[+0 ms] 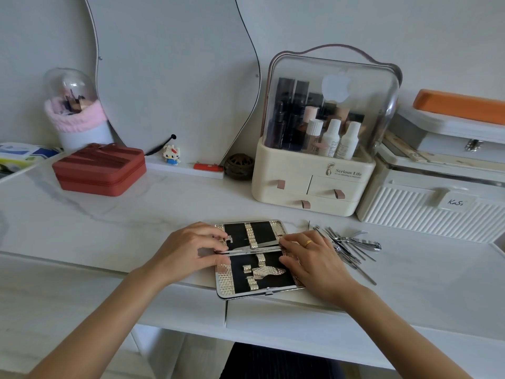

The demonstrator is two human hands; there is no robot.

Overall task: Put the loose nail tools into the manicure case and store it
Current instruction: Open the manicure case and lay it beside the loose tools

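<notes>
Steadying manicure case (257, 258) flat open: left grip (188, 250) and right grip (314, 258) pinch its hinge ends; loose nail tools (347, 244) piled just beyond right grip, within my reach.

Cream drawer organiser (308, 184), beyond right hand's grip (314, 258): "Serious Life", smaller line unreadable. White ribbed box (426, 212), farther right: handwritten tag "KaSi".

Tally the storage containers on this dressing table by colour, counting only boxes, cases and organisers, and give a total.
Red: 1, the zipped case
Cream: 1, the drawer organiser
White: 1, the ribbed box
Silver and black: 1, the open manicure case, held by both hands
Total: 4
</notes>
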